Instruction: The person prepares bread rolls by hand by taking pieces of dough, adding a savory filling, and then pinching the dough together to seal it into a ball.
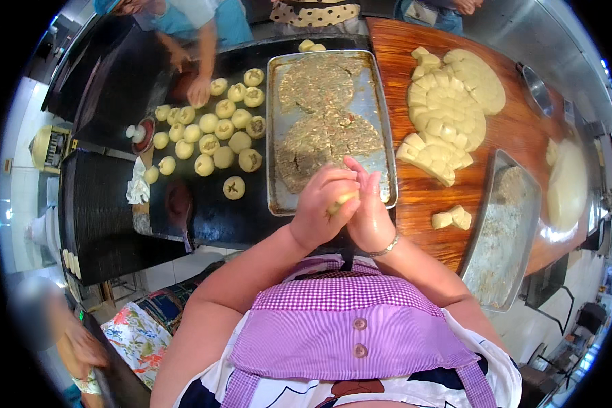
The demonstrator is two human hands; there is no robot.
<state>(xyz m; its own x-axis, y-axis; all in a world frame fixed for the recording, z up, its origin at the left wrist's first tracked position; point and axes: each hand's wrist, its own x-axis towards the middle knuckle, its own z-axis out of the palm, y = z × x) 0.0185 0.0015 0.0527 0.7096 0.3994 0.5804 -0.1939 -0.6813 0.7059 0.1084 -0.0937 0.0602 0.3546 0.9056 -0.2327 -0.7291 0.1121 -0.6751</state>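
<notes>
In front of my chest, both hands cup a pale dough ball [342, 202] over the near edge of a metal tray. My left hand [319, 202] curls its fingers round the ball, a bit of dark filling showing at its side. Pressed up against it is my right hand [372, 214], fingers upright and the palm partly hidden. Beneath and beyond them, the metal tray [378, 115] bears a thick layer of speckled brown-green filling [317, 88]. To its left, several filled dough balls [223, 158] stand on a black surface, some with filling showing on top.
Cut dough pieces [438, 126] cover part of the wooden table [425, 194] on the right. A long metal pan [503, 234] with filling scraps and a large dough mass [566, 183] lie there too. A co-worker's hand [199, 90] reaches in at the far left; other people stand around.
</notes>
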